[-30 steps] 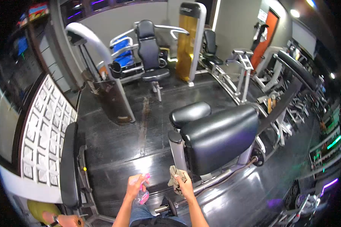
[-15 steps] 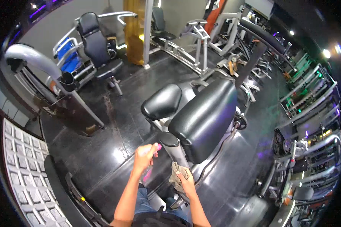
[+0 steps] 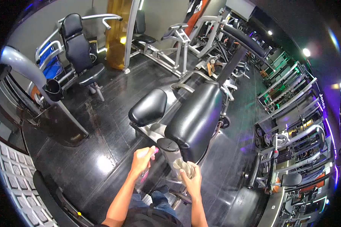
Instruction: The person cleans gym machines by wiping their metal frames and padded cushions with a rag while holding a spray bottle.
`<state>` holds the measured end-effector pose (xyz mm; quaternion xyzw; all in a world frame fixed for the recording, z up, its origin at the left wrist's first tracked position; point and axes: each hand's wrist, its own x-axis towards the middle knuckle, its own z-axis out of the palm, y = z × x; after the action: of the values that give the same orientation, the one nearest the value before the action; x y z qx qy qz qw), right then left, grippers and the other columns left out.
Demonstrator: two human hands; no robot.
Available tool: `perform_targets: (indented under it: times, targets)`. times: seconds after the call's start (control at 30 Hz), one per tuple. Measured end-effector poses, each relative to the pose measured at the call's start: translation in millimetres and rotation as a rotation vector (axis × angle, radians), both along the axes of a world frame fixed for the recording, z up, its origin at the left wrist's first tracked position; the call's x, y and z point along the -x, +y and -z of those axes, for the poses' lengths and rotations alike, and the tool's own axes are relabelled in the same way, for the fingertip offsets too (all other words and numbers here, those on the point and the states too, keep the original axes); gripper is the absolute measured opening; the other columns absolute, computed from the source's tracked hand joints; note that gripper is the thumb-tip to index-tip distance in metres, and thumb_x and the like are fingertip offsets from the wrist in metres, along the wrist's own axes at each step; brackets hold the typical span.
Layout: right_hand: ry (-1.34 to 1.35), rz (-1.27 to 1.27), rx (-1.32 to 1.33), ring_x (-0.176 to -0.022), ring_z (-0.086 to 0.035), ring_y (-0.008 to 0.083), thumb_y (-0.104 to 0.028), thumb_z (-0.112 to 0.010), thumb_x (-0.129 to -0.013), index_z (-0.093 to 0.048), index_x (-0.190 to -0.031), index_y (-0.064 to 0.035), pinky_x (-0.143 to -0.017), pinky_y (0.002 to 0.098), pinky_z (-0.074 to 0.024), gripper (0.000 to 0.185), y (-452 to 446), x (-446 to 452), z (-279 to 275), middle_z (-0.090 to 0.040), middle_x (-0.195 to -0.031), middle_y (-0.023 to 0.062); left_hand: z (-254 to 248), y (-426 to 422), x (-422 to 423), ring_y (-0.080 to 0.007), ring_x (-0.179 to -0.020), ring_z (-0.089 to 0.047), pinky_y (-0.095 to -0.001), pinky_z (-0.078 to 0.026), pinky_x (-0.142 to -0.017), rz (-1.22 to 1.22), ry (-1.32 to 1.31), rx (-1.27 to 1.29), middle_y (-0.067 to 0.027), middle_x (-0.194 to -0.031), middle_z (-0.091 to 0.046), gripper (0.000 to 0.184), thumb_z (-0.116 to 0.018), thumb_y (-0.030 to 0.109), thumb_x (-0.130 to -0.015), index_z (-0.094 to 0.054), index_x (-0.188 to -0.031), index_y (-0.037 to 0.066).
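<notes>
Wrapped around the neck of a spray bottle (image 3: 143, 175) with a pink nozzle is my left hand (image 3: 142, 159). The bottle's clear body hangs below my fist, partly hidden, and its nozzle points toward the grey post of a padded bench. My right hand (image 3: 193, 178) grips a bunched beige cloth (image 3: 182, 166) against the side of that post, just below its black end cap (image 3: 167, 144). Beyond the post lie the bench's long black pad (image 3: 195, 119) and a smaller black pad (image 3: 149, 108), both shiny.
At the left stands a seated machine (image 3: 77, 49) with a curved silver frame (image 3: 24, 64). Racks (image 3: 291, 90) and weight plates (image 3: 262, 138) line the right side. A white textured panel (image 3: 15, 181) is at the lower left. Dark rubber flooring (image 3: 113, 132) surrounds the bench.
My view has turned to the right, so the machines shift left in it. The cloth now sits higher along the post with my right hand. My left hand still holds the bottle.
</notes>
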<state>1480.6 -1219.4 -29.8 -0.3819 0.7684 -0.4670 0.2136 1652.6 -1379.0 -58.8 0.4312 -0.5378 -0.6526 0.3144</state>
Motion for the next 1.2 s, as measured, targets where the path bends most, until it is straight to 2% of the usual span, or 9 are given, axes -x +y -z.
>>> perform_targets:
  times: [0.03,0.1,0.2,0.3,0.57,0.73,0.83,0.97,1.2]
  targets:
    - [0.390,-0.034,0.052,-0.105,-0.058,0.0239,-0.015,-0.078,-0.077,-0.064,-0.115,-0.0059,-0.093,0.0329,-0.0471,0.041,-9.2,4.6,-4.9,-0.054,-0.118,0.0130,1.8,4.0,-7.7,-0.0106,-0.041,-0.051,-0.0255,-0.040,-0.040,-0.021,0.063,-0.039,-0.0046,-0.064,-0.062,0.048,-0.055,0.043,-0.095,-0.067,-0.077,0.000]
    - [0.331,-0.015,0.019,-0.105,-0.058,0.0260,-0.016,-0.079,-0.075,-0.067,-0.113,-0.0087,-0.093,0.0347,-0.0472,0.040,-34.3,1.2,-22.6,-0.055,-0.116,0.0120,6.8,10.8,-23.7,-0.0107,-0.041,-0.051,-0.0254,-0.039,-0.040,-0.020,0.055,-0.065,-0.0049,-0.067,-0.063,0.047,-0.055,0.042,-0.096,-0.068,-0.080,0.000]
    - [0.616,-0.157,0.065,-0.101,-0.060,0.0284,-0.015,-0.078,-0.074,-0.068,-0.114,-0.0113,-0.091,0.0367,-0.0477,0.041,-73.3,12.1,-16.1,-0.060,-0.112,0.0128,14.7,20.4,-48.7,-0.0109,-0.042,-0.052,-0.0251,-0.040,-0.040,0.009,0.086,-0.092,-0.0059,-0.068,-0.064,0.046,-0.054,0.041,-0.096,-0.068,-0.079,0.001]
    - [0.649,-0.346,0.070,-0.100,-0.061,0.0294,-0.014,-0.078,-0.072,-0.068,-0.113,-0.0119,-0.089,0.0376,-0.0486,0.042,-107.9,18.6,-11.3,-0.064,-0.107,0.0109,6.5,29.3,-72.6,-0.0113,-0.042,-0.052,-0.0253,-0.040,-0.041,-0.020,0.053,-0.161,-0.0065,-0.068,-0.064,0.046,-0.054,0.041,-0.096,-0.067,-0.080,0.000]
    - [0.854,-0.702,-0.167,-0.093,-0.065,0.0300,-0.022,-0.078,-0.071,-0.071,-0.105,-0.0165,-0.083,0.0404,-0.0526,0.035,-181.9,18.0,14.4,-0.068,-0.099,0.0079,16.2,35.2,-95.3,-0.0124,-0.040,-0.053,-0.0255,-0.041,-0.040,-0.227,0.040,-0.144,-0.0084,-0.068,-0.065,0.046,-0.054,0.042,-0.095,-0.067,-0.081,-0.001]
    - [0.824,-0.810,-0.244,-0.100,-0.063,0.0294,-0.022,-0.079,-0.069,-0.069,-0.108,-0.0192,-0.084,0.0392,-0.0527,0.040,-195.9,10.8,20.8,-0.067,-0.105,0.0070,17.7,38.8,-76.7,-0.0122,-0.041,-0.053,-0.0250,-0.040,-0.040,-0.224,0.025,-0.098,-0.0084,-0.068,-0.065,0.046,-0.053,0.042,-0.095,-0.067,-0.083,-0.001]
    - [0.724,-0.819,-0.218,-0.106,-0.060,0.0275,-0.014,-0.077,-0.067,-0.067,-0.109,-0.0193,-0.088,0.0412,-0.0523,0.044,-169.8,20.7,-8.0,-0.065,-0.107,0.0040,15.4,42.1,-65.0,-0.0123,-0.041,-0.054,-0.0249,-0.040,-0.039,-0.213,0.038,-0.121,-0.0083,-0.068,-0.065,0.046,-0.053,0.041,-0.095,-0.067,-0.083,-0.001]
    - [0.614,-0.716,-0.097,-0.106,-0.060,0.0275,-0.017,-0.077,-0.071,-0.067,-0.109,-0.0181,-0.091,0.0397,-0.0505,0.040,-123.3,44.4,-22.4,-0.065,-0.113,0.0047,18.0,42.3,-54.6,-0.0122,-0.040,-0.053,-0.0250,-0.040,-0.039,-0.174,0.045,-0.146,-0.0083,-0.069,-0.065,0.046,-0.053,0.041,-0.095,-0.067,-0.084,-0.001]
    - [0.568,-0.454,0.072,-0.098,-0.061,0.0270,-0.019,-0.075,-0.075,-0.068,-0.107,-0.0138,-0.087,0.0382,-0.0507,0.033,-110.0,38.3,-14.5,-0.067,-0.102,0.0055,14.7,41.9,-49.6,-0.0119,-0.040,-0.052,-0.0250,-0.040,-0.039,-0.123,0.039,-0.137,-0.0087,-0.069,-0.065,0.046,-0.054,0.042,-0.094,-0.067,-0.085,-0.001]
